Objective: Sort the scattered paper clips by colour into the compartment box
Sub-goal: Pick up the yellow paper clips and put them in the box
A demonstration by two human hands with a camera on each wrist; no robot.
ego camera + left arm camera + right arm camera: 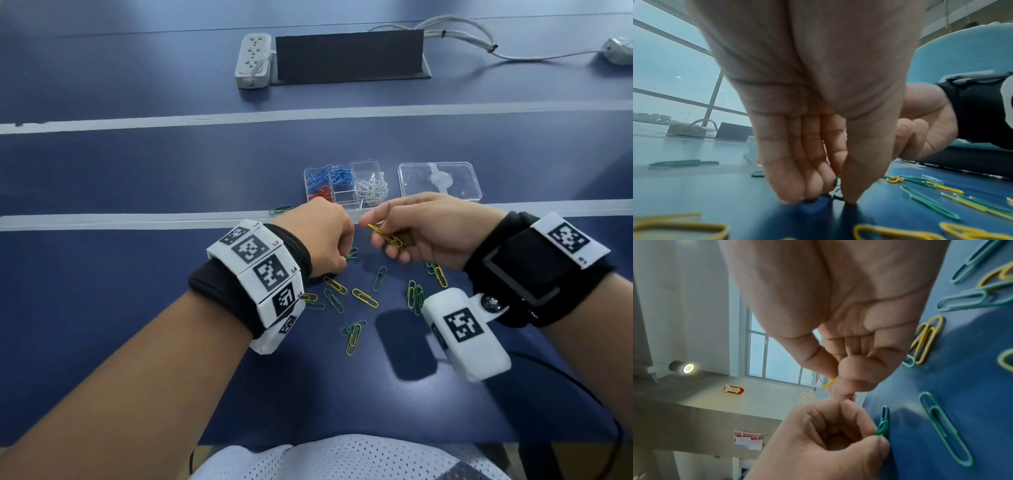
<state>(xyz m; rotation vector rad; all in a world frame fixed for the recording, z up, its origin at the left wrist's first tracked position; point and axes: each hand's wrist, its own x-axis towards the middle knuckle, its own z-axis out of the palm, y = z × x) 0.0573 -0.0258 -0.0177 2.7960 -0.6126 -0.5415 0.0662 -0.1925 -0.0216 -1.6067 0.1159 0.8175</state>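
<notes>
while the left hand (320,240) bends down to the blue table (137,342), its thumb and fingertips (812,191) pinch a green clip (882,426) that touches the top. the right hand (424,229) is up off the table and holds a few yellow clips (385,235) in its curled fingers. more green and yellow clips (364,297) lie loose near both hands. the box (346,183) sits just behind the hands, with blue, red and white clips in its parts. its lid (440,181) lies beside it.
</notes>
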